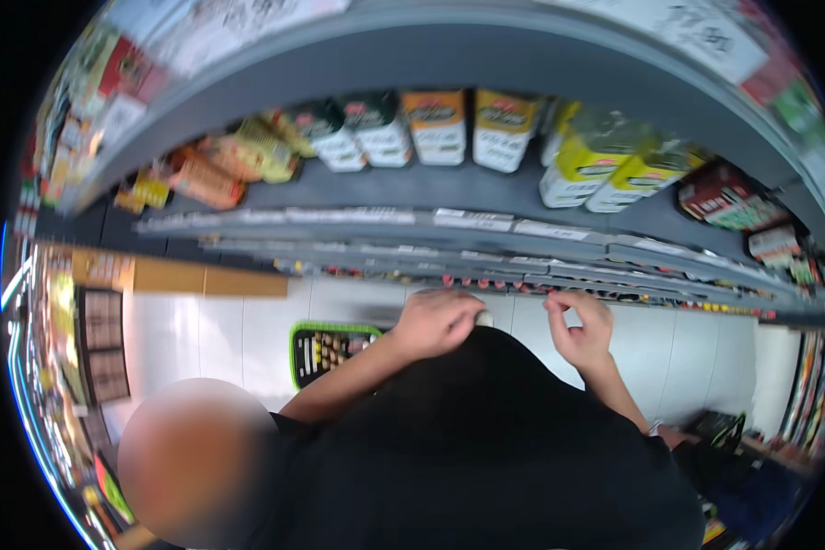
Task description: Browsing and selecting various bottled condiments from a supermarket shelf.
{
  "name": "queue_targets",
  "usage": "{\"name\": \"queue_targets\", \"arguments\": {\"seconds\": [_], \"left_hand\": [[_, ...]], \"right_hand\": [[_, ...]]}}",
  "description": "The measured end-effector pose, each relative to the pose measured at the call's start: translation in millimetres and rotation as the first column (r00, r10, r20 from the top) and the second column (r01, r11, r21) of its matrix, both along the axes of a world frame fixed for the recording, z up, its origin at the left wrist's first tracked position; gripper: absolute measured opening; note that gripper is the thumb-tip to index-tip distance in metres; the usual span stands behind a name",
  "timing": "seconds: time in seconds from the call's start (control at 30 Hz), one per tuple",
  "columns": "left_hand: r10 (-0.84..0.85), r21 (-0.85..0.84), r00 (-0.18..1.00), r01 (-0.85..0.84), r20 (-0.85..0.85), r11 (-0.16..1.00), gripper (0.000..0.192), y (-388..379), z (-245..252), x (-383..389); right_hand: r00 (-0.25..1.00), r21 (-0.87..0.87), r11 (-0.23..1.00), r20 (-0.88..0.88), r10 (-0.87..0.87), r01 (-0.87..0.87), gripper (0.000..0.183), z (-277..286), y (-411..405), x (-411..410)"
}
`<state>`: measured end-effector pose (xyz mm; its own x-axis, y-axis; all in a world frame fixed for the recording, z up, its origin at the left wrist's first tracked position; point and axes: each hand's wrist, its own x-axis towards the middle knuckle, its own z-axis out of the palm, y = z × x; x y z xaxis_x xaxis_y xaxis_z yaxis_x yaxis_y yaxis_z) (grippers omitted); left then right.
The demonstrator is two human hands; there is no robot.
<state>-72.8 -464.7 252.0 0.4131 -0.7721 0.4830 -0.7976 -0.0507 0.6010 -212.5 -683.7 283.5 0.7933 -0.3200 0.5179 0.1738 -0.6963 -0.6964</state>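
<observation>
My left hand (438, 324) hovers in front of my black shirt (495, 426), its fingers curled downward. Whether anything is inside that curl is hidden. To its right, my right hand (582, 328) is raised with thumb and fingers bent into a loose loop, a gap between them and nothing held. Both hands are apart from the grey store shelf (385, 189) before me. On this shelf stand green-and-white packs (378, 130), an orange-and-white pack (434, 129), a yellow-and-white pack (502, 130) and clear-topped yellow packs (595, 161).
A black shopping basket with a green rim (293, 357) sits on the tiled floor (261, 316), left of me, with goods inside. Cardboard boxes (206, 280) lie along the shelf base. Another person in dark clothes (749, 485) is at lower right. A blurred patch hides the lower left.
</observation>
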Motion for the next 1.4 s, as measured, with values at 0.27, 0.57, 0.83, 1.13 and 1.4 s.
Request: {"name": "queue_targets", "arguments": {"seconds": [0.27,0.57,0.83,1.13,1.4], "left_hand": [[0.858,0.777,0.451,-0.439,-0.244,0.452,0.029,186,-168,-103],[0.927,0.979,-0.316,-0.051,-0.201,0.195,0.049,375,-288,-290],[0.925,0.892,-0.087,-0.314,-0.369,0.325,0.046,412,-301,-304],[0.927,0.923,-0.045,-0.121,-0.373,0.366,0.046,520,-325,-336],[0.97,0.965,-0.11,-0.176,-0.218,0.197,0.046,588,-331,-298]], "right_hand": [[0.772,-0.112,0.799,-0.366,0.519,-0.59,0.008,-62,26,15],[0.587,-0.186,0.643,-0.643,0.492,-0.743,0.018,-83,82,14],[0.247,0.277,0.884,-0.89,0.383,-0.376,0.035,-328,91,-64],[-0.3,0.218,0.923,-0.946,0.12,-0.318,0.034,-355,145,-201],[-0.125,0.326,0.904,-0.945,0.303,-0.277,0.02,-296,235,-92]]}}
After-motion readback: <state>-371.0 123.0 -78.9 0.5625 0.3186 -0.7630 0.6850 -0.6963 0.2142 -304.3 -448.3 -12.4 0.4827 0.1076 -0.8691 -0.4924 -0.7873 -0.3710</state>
